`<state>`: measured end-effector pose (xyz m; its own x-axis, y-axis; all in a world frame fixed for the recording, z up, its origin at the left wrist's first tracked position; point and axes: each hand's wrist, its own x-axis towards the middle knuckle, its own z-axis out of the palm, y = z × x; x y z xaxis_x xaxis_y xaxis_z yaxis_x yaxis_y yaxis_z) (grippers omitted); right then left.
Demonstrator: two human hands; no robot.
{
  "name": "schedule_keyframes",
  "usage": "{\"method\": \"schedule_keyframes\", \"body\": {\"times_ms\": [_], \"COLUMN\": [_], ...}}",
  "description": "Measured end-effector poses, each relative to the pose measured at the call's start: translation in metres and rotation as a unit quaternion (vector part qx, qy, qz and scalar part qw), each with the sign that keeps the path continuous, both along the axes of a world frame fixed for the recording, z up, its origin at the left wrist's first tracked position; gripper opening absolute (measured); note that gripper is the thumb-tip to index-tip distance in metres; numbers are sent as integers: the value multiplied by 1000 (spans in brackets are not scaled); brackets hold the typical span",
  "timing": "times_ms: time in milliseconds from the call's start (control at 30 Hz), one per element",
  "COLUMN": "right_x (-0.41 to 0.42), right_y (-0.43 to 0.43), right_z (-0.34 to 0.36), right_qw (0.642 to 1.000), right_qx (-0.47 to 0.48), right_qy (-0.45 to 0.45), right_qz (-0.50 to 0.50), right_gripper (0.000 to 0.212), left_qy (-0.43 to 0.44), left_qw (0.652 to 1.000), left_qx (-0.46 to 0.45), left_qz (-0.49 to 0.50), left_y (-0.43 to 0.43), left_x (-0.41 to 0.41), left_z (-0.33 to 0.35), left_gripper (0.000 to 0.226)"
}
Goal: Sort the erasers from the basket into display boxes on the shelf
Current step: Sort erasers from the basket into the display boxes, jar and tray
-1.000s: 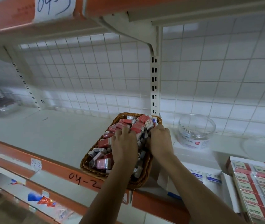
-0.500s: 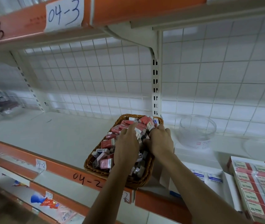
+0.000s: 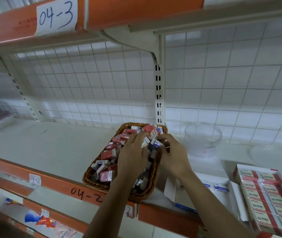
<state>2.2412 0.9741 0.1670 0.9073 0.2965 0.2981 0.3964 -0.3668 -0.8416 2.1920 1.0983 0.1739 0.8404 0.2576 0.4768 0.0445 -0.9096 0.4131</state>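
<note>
Right hand [image 3: 172,157] curled, seemingly pinching a white-and-blue eraser [image 3: 157,143] over the far end of the wicker basket [image 3: 92,175]. Left hand [image 3: 133,155] palm-down on heaped erasers [image 3: 109,153]; whether it grasps any, can't tell. Basket on shelf [image 3: 50,148]; display box [image 3: 264,194] off right.

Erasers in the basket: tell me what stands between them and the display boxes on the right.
Nothing visible blocks the way. The right hand grips erasers in the basket; the white display box sits right beside it, only its own raised flap between. The clear jar stands behind, off the route.
</note>
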Motion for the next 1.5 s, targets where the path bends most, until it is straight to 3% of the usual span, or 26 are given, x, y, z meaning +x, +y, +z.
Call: {"method": "schedule_keyframes", "body": {"times_ms": [133, 233, 300, 467, 633, 767, 1000, 1500], "right_x": [-2, -6, -7, -6, -10, -17, -27, -36], "right_y": [-25, -43, -55, -88, -124, -148, -159, -148], "right_z": [2, 8, 10, 11, 11, 9, 0, -4], "right_qw": [995, 980, 980, 990, 995, 971, 925, 889], "right_qx": [75, 149, 151, 91, -64, -229, -378, -449], "right_qy": [72, 134, 126, 97, 10, -11, -35, -78], "right_qz": [9, 6, 5, -36, -76, -61, -18, -41], "right_gripper": [29, 27, 23, 21, 15, 15, 22, 20], "left_qy": [-14, -41, -50, -36, 2, 61, 111, 87], "left_qw": [998, 998, 996, 991, 992, 989, 977, 971], "left_qx": [45, 5, -17, -55, -31, -67, -141, -195], "left_qz": [-28, -53, -71, -120, -123, -116, -116, -109], "left_y": [-17, -35, -47, -75, -97, -114, -127, -125], "left_x": [4, 8, 13, 20, 26, 27, 26, 25], "left_z": [4, 8, 9, 5, -10, -23, -36, -40], "left_gripper": [39, 40, 41, 39, 31, 30, 32, 36]}}
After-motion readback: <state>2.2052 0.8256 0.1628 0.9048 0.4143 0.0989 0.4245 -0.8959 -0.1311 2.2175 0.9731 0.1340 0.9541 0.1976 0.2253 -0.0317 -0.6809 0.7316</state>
